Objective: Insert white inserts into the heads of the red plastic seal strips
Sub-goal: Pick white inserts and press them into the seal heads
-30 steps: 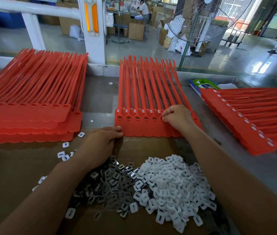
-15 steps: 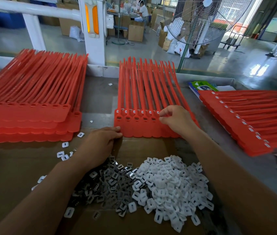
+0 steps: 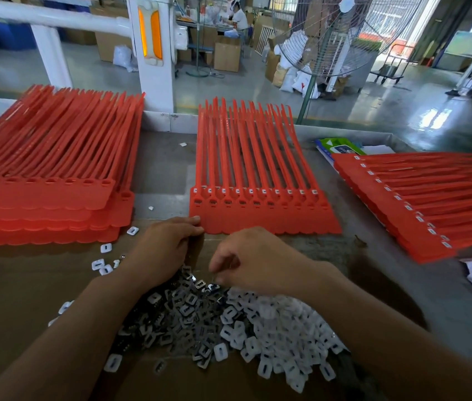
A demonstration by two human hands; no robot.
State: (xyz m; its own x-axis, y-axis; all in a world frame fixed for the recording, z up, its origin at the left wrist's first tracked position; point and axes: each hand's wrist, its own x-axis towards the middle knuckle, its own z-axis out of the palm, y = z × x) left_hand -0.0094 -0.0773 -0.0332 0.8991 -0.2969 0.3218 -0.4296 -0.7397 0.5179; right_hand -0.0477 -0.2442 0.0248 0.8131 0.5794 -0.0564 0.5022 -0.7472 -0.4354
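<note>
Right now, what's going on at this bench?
A person is fitting inserts into red seal strips. The left hand rests at the near-left corner of the middle strip sheet, whose heads show fitted inserts. The right hand reaches, fingers curled, to where grey metal pieces meet loose white inserts; whether it holds one is hidden. More strips lie in a left stack and a right stack.

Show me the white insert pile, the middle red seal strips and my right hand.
white insert pile (image 3: 284, 328): head view, centre of the heap.
middle red seal strips (image 3: 272, 219): head view, flat band near the front edge.
right hand (image 3: 253, 257): head view, back of the hand.
</note>
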